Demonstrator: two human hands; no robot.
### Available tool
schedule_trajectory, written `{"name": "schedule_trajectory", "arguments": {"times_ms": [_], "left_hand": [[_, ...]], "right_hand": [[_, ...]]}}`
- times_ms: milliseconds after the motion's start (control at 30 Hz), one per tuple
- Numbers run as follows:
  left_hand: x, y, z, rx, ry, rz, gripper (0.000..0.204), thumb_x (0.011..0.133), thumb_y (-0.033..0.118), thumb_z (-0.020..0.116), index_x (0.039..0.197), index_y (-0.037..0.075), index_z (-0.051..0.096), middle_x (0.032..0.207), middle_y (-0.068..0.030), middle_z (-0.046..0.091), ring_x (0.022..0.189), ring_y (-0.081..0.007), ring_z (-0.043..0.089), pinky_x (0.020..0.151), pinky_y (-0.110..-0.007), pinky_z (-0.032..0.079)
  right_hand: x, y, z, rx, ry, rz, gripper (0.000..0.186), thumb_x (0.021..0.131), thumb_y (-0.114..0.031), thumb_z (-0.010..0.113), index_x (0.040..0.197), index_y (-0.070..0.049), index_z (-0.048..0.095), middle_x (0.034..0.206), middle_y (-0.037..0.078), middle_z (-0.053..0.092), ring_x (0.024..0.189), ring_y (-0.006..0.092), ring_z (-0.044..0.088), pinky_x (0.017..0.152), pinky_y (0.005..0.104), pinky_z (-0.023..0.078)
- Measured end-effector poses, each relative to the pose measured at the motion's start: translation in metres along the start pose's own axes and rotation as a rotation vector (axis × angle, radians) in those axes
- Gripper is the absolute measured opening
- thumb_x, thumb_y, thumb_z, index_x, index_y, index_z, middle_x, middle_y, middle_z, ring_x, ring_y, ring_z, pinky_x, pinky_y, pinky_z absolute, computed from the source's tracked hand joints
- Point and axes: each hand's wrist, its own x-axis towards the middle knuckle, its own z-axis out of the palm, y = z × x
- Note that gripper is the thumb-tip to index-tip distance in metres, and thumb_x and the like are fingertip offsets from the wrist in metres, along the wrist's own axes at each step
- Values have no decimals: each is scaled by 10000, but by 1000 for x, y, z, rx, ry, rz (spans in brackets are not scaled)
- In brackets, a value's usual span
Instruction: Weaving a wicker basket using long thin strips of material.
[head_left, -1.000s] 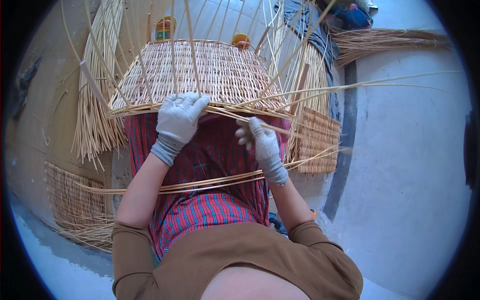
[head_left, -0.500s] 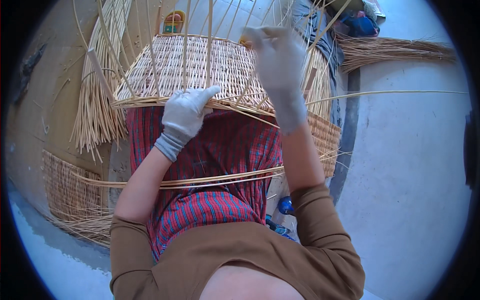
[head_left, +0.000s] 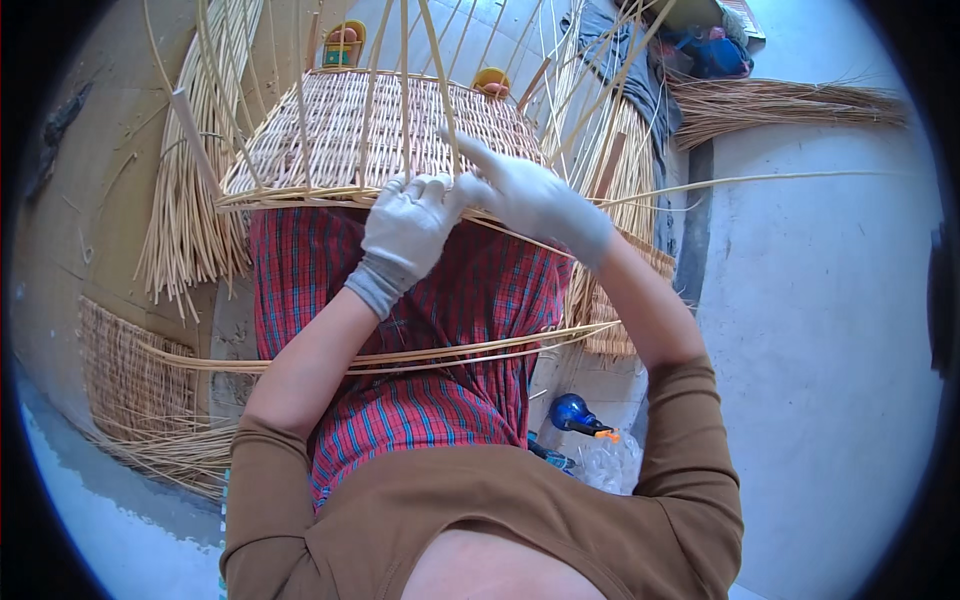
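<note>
A wicker basket (head_left: pixel 390 125) of pale woven rods lies before me, its near edge over my lap, with several long stakes (head_left: pixel 405 90) rising from that edge. My left hand (head_left: pixel 408 228), in a white-grey glove, is closed over the near edge, fingers on top and partly hidden. Close on its right is my right hand (head_left: pixel 535 200), gloved alike, slightly blurred. Its forefinger stretches toward a leaning stake and its thumb lies lower, near the left hand; the stake passes by the gap between them. Whether the fingers touch the stake I cannot tell.
Bundles of rods lie at the left (head_left: pixel 195 200) and far right (head_left: pixel 780 105). Woven panels are at the lower left (head_left: pixel 135 375) and right (head_left: pixel 615 320). Loose rods (head_left: pixel 440 358) cross my lap over a red checked cloth (head_left: pixel 410 410). A blue bottle (head_left: pixel 570 410) lies at my right.
My right hand has come down and left from its raised place to the basket's edge, its fingers spreading. My left hand has slid right along the edge. The blue bottle now shows more fully.
</note>
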Motion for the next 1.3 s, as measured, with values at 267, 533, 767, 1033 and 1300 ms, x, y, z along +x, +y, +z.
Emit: {"name": "schedule_trajectory", "arguments": {"times_ms": [267,533,767,1033,1300], "left_hand": [[-13,-16,17,-73,165,142,346,912,205,717,1253,213,770,1213,-7,743,1122,-200,715,986,-419,481],[-6,-5,0,-245,59,-6,499,895,232,797,1385,245,698,1137,1,756,1068,-210,727,1001,-428,485],[-5,-5,0,-340,2,-106,699,820,166,867,1478,266,654,1112,-7,785,1048,-213,745,994,-400,496],[-13,15,-6,32,267,10,431,915,184,656,1309,336,747,1151,-14,640,1221,-232,601,1207,-554,390],[20,41,7,127,-202,61,516,963,148,627,1467,255,604,1009,-12,681,928,-198,710,826,-390,563]], "right_hand": [[-135,-26,47,228,533,311,383,1085,-411,666,1193,-67,794,1020,104,795,870,177,752,743,322,583],[-101,-14,24,704,709,817,587,1015,-113,734,1571,-32,564,959,80,792,604,73,611,619,274,559],[20,3,-35,-83,864,281,741,998,-225,765,1658,-153,436,1028,146,784,759,253,765,663,399,600],[107,-13,-28,-191,346,255,452,1021,-413,709,1288,-52,660,838,105,778,818,365,775,714,495,600],[-35,31,-9,18,18,68,540,1078,-398,600,1570,-179,568,1134,172,788,1029,349,767,925,483,597]]}}
